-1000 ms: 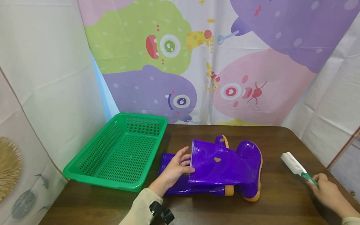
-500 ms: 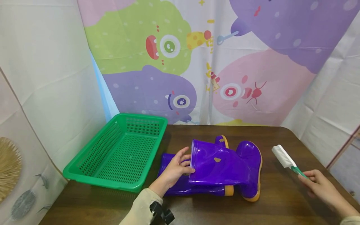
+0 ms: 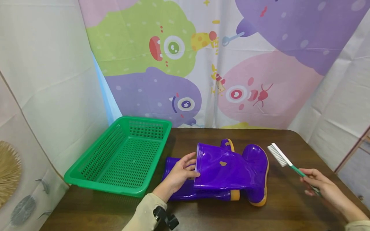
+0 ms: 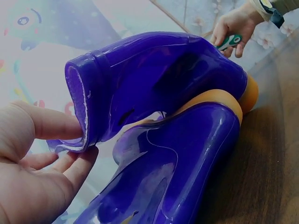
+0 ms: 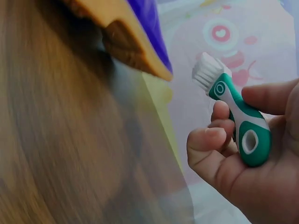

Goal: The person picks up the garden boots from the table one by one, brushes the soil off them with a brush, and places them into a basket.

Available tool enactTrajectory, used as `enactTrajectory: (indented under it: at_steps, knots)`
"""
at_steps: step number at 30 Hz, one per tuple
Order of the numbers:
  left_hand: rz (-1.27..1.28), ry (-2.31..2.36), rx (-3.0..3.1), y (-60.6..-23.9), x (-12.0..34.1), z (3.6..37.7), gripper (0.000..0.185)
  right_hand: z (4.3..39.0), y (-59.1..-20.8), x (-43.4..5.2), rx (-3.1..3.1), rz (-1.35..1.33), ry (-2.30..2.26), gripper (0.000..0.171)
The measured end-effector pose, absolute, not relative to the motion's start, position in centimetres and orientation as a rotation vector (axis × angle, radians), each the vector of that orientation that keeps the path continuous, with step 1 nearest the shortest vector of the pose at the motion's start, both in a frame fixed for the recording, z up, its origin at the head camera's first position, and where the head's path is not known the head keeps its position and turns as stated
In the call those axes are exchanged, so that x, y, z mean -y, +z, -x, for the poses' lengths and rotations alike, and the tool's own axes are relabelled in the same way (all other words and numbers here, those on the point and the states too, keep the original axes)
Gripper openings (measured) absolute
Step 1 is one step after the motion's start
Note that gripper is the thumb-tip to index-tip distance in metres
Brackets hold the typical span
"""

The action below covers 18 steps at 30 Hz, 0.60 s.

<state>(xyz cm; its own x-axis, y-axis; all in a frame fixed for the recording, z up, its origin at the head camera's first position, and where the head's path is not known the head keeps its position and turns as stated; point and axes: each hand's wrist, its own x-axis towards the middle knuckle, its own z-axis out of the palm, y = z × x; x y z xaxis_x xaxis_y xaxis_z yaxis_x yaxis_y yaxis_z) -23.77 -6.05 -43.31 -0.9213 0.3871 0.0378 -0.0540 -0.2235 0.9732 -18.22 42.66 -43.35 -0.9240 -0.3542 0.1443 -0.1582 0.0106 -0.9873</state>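
Head view has two glossy purple rubber boots with orange soles lying on the dark brown wooden desk [image 3: 289, 205], roughly in the middle. One purple boot [image 3: 231, 170] is lying across the other purple boot [image 3: 185, 189], which sits flat underneath with its shaft pointing left. The left hand [image 3: 179, 175] is pinching the rim of the top boot's opening, thumb inside and fingers curled under the edge; the left wrist view shows that pretty clearly.

Over on the right, the right hand [image 3: 318, 186] is curled around the green and white handle of a small scrub brush with white bristles [image 3: 281, 157]. The brush is up off the desk, bristle end angled toward the toe of the top boot, close to it but not touching.

Left of the boots there's a green perforated plastic basket [image 3: 121, 157] sitting on the desk, just beside the lower boot's shaft. Behind everything hangs a cartoon monster curtain [image 3: 202, 64].
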Motion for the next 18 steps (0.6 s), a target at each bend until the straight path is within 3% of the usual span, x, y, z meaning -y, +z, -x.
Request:
enactTrajectory:
  at_steps: [6,18]
  knots:
    - [-0.393,2.207,-1.691,-43.4,6.3,23.9,0.068,18.0,-42.3,-41.3,-2.115,0.582,-1.996,0.049]
    - [-0.372,2.212,-1.655,-43.6,6.4,24.1,0.067,18.1,-40.8,-37.9,-2.375,0.579,-1.866,0.055]
